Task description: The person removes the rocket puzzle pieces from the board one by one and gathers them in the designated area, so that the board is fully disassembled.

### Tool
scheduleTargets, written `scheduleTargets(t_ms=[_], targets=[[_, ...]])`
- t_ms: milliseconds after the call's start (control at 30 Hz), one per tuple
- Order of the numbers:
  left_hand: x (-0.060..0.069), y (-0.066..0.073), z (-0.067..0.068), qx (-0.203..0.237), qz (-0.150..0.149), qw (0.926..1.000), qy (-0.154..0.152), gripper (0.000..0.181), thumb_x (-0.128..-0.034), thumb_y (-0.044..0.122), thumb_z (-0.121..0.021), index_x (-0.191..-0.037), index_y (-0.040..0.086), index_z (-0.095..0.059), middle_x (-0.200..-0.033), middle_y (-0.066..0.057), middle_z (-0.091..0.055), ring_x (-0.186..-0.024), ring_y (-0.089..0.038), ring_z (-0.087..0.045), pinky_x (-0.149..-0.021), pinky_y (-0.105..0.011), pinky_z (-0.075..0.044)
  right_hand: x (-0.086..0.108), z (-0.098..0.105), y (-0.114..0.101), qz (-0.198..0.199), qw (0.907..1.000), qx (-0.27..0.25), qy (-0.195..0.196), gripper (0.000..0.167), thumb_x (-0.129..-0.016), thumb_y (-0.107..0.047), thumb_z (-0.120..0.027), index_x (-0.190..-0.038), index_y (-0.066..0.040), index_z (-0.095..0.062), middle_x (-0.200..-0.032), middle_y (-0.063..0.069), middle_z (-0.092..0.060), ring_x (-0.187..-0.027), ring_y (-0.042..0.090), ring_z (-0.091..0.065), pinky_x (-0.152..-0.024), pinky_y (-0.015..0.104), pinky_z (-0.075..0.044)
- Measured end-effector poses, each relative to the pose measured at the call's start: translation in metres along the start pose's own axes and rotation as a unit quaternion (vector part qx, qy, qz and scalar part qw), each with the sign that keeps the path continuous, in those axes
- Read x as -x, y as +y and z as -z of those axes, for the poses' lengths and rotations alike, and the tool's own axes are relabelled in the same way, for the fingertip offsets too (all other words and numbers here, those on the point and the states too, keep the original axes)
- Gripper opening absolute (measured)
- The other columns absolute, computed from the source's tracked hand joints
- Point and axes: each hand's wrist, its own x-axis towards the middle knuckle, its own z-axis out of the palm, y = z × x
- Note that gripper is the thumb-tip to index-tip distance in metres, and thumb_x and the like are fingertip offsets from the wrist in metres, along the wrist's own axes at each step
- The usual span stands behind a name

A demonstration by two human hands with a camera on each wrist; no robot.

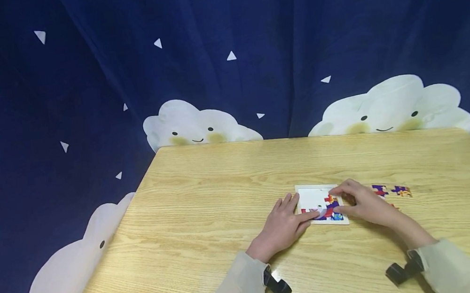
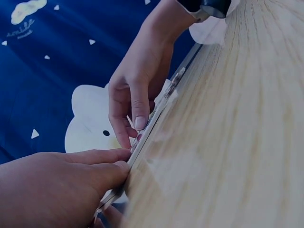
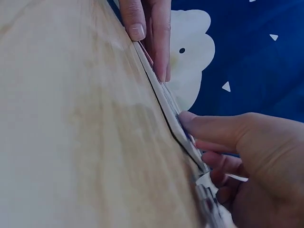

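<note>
A white-framed puzzle tray (image 1: pixel 324 223) lies on the table, partly filled with colourful pieces (image 1: pixel 329 213) along its bottom and right side; its upper left shows bare white. My left hand (image 1: pixel 282 224) rests at the tray's left edge, its thumb extended over the bottom pieces. Over the right edge arches my right hand (image 1: pixel 363 202), thumb and index finger apart, their tips touching the pieces near an orange-red one (image 1: pixel 332 199). The right wrist view shows the right hand (image 3: pixel 256 152) with its thumb on the tray edge (image 3: pixel 164 104); no lifted piece is visible.
Several loose puzzle pieces (image 1: pixel 401 191) lie on the wooden table (image 1: pixel 205 192) right of the tray, one partly behind the right hand. A dark blue curtain (image 1: pixel 220 86) with white clouds hangs behind the table and along its left side.
</note>
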Motion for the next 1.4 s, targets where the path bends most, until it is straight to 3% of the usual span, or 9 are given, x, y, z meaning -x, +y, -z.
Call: scheduleTargets(t_ms=[200, 367, 800, 1000, 1167, 1400], targets=[[0.0, 0.0, 0.0, -0.007, 0.001, 1.0, -0.001, 0.034, -0.103, 0.039, -0.046, -0.136, 0.043, -0.055, -0.149, -0.02, -0.046, -0.138, -0.039, -0.047, -0.111, -0.049, -0.045, -0.004, 0.005, -0.006, -0.007, 0.9989, 0.006, -0.045, 0.038, -0.087, -0.023, -0.073, -0.121, -0.008, -0.064, -0.103, 0.006, -0.052, -0.088, 0.015, -0.042, -0.068, 0.02, -0.039], [0.001, 0.0, 0.0, -0.003, 0.0, 1.0, -0.003, 0.034, -0.1031, 0.039, -0.046, -0.136, 0.042, -0.056, -0.15, -0.02, -0.046, -0.138, -0.039, -0.046, -0.111, -0.05, -0.044, -0.005, 0.007, -0.01, 0.0, 0.9984, -0.012, -0.056, 0.037, -0.088, -0.019, -0.073, -0.12, -0.007, -0.06, -0.106, 0.007, -0.052, -0.092, 0.015, -0.041, -0.072, 0.021, -0.041], [0.002, 0.0, -0.001, 0.0, 0.003, 1.0, -0.002, 0.035, -0.1033, 0.038, -0.046, -0.136, 0.042, -0.056, -0.15, -0.02, -0.045, -0.138, -0.039, -0.046, -0.112, -0.05, -0.044, -0.001, -0.007, -0.011, 0.068, 0.9968, -0.036, 0.018, 0.041, -0.081, 0.002, -0.074, -0.116, -0.004, -0.052, -0.087, 0.0, -0.05, -0.074, 0.005, -0.044, -0.058, 0.018, -0.04], [0.003, 0.0, -0.001, -0.001, 0.003, 1.0, -0.005, 0.034, -0.1033, 0.039, -0.045, -0.136, 0.042, -0.056, -0.15, -0.02, -0.045, -0.138, -0.039, -0.046, -0.112, -0.05, -0.044, 0.001, -0.012, -0.009, 0.088, 0.9924, -0.06, 0.061, 0.043, -0.079, 0.003, -0.076, -0.115, -0.006, -0.056, -0.08, -0.003, -0.053, -0.07, 0.005, -0.046, -0.056, 0.017, -0.04], [0.002, 0.001, -0.001, 0.001, 0.006, 0.9999, -0.01, 0.035, -0.104, 0.039, -0.043, -0.137, 0.043, -0.055, -0.151, -0.02, -0.044, -0.139, -0.039, -0.044, -0.112, -0.05, -0.043, 0.001, -0.012, -0.008, 0.076, 0.9906, -0.09, 0.07, 0.041, -0.079, 0.005, -0.074, -0.116, -0.006, -0.058, -0.08, 0.0, -0.057, -0.068, 0.002, -0.05, -0.055, 0.018, -0.044], [0.001, 0.001, -0.001, 0.003, 0.007, 0.9999, -0.011, 0.035, -0.1039, 0.039, -0.043, -0.137, 0.043, -0.054, -0.151, -0.02, -0.044, -0.139, -0.039, -0.044, -0.112, -0.051, -0.043, 0.003, -0.008, -0.008, 0.021, 0.9884, -0.137, 0.062, 0.034, -0.086, 0.003, -0.069, -0.117, -0.005, -0.061, -0.088, 0.008, -0.06, -0.075, 0.003, -0.058, -0.064, 0.016, -0.051]])
